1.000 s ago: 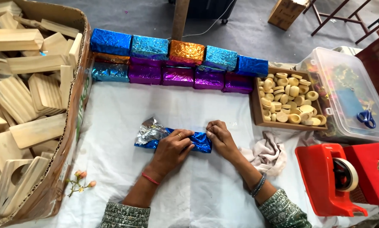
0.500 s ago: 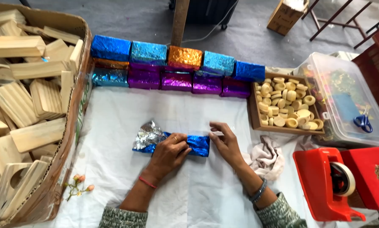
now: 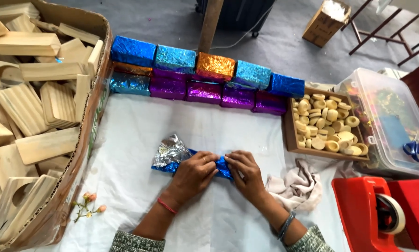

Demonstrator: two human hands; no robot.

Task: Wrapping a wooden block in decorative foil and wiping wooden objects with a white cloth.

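Note:
A block half wrapped in blue foil [image 3: 172, 156] lies on the white cloth [image 3: 139, 126], its silver underside flaring loose at the left end. My left hand [image 3: 193, 172] presses down over the middle of it. My right hand [image 3: 244, 172] pinches the foil at the right end, fingertips touching the left hand's. Most of the block is hidden under both hands.
Foil-wrapped blocks in blue, purple and orange [image 3: 191, 74] line the far edge. A cardboard box of wooden pieces [image 3: 32, 116] fills the left. A wooden tray of rings [image 3: 328, 126], a clear plastic bin [image 3: 391, 123], a crumpled cloth [image 3: 296, 184] and a red tape dispenser [image 3: 382, 214] stand at right.
The hands stay on the foil block; the right hand's fingers have closed further in on the right end. The view has shifted slightly.

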